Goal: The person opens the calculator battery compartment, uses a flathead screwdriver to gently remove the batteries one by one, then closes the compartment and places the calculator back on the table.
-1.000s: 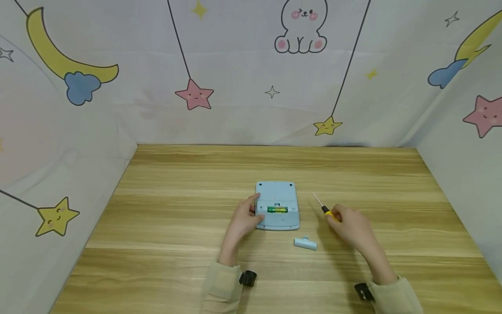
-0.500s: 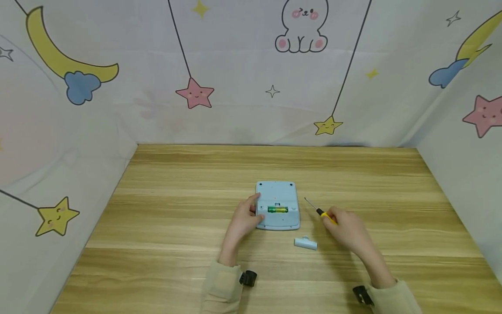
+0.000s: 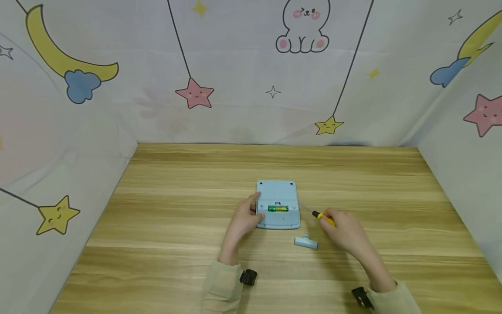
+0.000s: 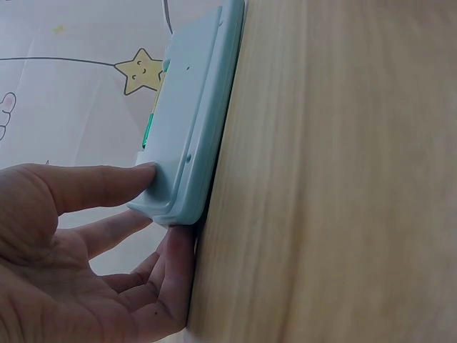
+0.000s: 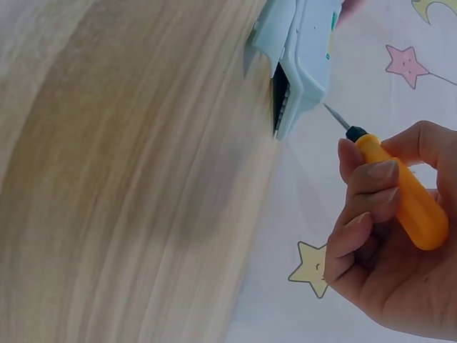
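Observation:
A light blue calculator [image 3: 276,192] lies back side up on the table, with a green-and-yellow battery [image 3: 277,209] in its uncovered compartment. My left hand [image 3: 244,220] holds its left edge; in the left wrist view the thumb presses the back while other fingers sit at the side and underneath. In my right hand [image 3: 347,233] is a screwdriver with a yellow handle [image 5: 407,196] and black collar. Its thin metal tip points at the calculator's right edge. The loose blue battery cover [image 3: 306,242] lies just in front of the calculator.
The wood-grain table [image 3: 176,209] is bounded at the back and sides by a white cloth [image 3: 235,52] printed with stars, moons and a bear. A black wrist mount [image 3: 248,277] sits at the left sleeve, another mount [image 3: 362,298] at the right.
My right hand has moved left with the screwdriver, bringing its tip from well right of the calculator to beside its right edge. My left hand and the calculator have stayed in place.

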{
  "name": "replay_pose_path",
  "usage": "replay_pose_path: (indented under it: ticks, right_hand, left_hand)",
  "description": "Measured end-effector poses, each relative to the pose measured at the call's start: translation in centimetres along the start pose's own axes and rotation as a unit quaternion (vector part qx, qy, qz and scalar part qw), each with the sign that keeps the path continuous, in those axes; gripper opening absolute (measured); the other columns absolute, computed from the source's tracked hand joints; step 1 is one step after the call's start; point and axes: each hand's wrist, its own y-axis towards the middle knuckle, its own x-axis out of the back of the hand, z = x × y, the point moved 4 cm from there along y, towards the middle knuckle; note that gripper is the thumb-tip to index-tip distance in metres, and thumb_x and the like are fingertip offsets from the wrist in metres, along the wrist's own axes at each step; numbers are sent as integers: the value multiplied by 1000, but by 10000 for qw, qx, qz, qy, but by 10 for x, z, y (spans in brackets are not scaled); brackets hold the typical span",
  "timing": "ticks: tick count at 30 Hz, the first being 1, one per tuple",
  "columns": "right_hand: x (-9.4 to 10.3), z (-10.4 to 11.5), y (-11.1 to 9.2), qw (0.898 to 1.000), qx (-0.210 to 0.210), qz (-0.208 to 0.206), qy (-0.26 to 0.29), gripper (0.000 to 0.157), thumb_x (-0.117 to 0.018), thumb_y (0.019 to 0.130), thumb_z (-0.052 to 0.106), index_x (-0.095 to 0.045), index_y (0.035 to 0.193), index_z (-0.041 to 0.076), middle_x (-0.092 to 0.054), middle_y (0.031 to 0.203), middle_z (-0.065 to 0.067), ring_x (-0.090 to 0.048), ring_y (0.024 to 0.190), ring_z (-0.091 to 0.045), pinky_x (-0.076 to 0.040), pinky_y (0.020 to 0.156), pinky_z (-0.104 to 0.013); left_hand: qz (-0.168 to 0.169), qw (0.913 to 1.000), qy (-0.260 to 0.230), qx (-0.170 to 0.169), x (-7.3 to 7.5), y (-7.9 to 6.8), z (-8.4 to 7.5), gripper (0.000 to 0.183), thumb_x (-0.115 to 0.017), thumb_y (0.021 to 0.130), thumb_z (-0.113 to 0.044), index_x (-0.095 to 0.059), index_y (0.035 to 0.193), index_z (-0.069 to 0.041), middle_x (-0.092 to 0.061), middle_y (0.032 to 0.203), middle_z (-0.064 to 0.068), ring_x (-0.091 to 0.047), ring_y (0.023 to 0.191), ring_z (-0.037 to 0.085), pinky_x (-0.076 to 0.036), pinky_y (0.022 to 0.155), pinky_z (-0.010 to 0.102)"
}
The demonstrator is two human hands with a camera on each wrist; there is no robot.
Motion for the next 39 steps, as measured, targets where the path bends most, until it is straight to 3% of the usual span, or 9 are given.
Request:
replay_pose_path:
  ticks: [8, 31, 39]
  right_hand:
    - [2, 5, -2, 9999, 16, 112, 51, 18, -52, 89, 16, -68, 90, 10, -56, 70, -2, -41, 58, -14, -32, 53, -27]
    - [-6, 25, -6, 9992, 397, 39, -51, 19, -56, 90, 19, -73, 88, 9, -58, 68, 2, -43, 57, -10, -34, 54, -24]
    - [-8, 34, -8, 9990, 372, 2, -243, 22, -56, 91, 20, -73, 90, 6, -54, 60, 2, -38, 48, -9, -29, 46, -23]
  left_hand:
    - [12, 10000, 0, 23, -1, 1, 1, 64, -67, 81, 1, -47, 141, -5, -52, 96, 17, -48, 82, 20, -42, 67, 26]
    - [21, 10000, 2, 23, 1, 0, -1, 64, -68, 81, 1, -47, 141, -6, -52, 95, 16, -48, 81, 20, -42, 67, 26]
    - [19, 10000, -22, 3, 1, 0, -1, 64, -67, 81, 2, -47, 142, -5, -51, 96, 16, -47, 83, 21, -41, 67, 26]
